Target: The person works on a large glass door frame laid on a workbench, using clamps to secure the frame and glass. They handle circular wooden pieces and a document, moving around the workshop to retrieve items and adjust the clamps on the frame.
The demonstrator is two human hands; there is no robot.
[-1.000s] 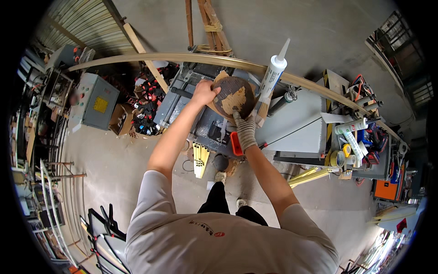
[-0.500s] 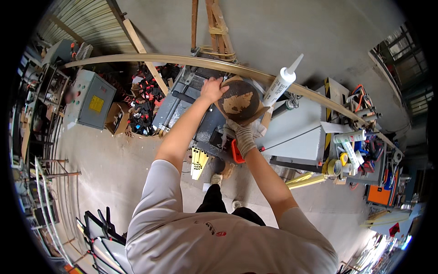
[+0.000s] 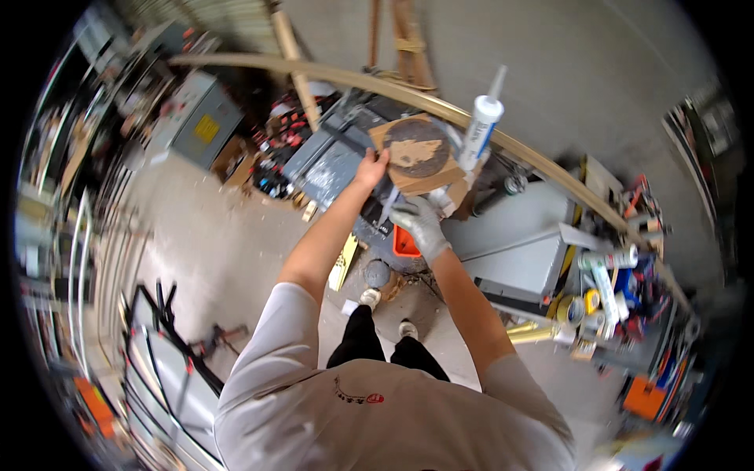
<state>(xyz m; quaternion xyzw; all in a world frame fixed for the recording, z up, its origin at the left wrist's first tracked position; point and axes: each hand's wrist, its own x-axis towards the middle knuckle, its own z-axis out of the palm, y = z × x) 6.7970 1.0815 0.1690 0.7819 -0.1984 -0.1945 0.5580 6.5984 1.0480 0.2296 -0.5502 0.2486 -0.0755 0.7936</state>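
Observation:
A dark round disc (image 3: 398, 163) with a torn tan patch lies face up on a tan piece of cardboard (image 3: 420, 186). At the cardboard's left edge is my bare left hand (image 3: 372, 167), its thumb beside the edge; the other fingers are partly hidden. Below the near edge, my gloved right hand (image 3: 421, 225) has its fingers stretched out, apart from the disc. A red-orange tray (image 3: 404, 244) sits just under that glove. Right of the disc stands a white sealant cartridge (image 3: 481, 129) with a long nozzle, tip up.
A long curved strip (image 3: 345, 76) crosses beyond the grey machine (image 3: 322, 169). To the right, a grey cabinet (image 3: 510, 228) adjoins a bench with tape rolls (image 3: 571, 309) and cartridges. A grey control box (image 3: 206, 118) stands left. Black-framed pieces (image 3: 169, 330) lean at lower left.
My left hand has slid toward me along the cardboard's edge. My right hand has come away from the disc's near side. The whole view has turned and shifted slightly.

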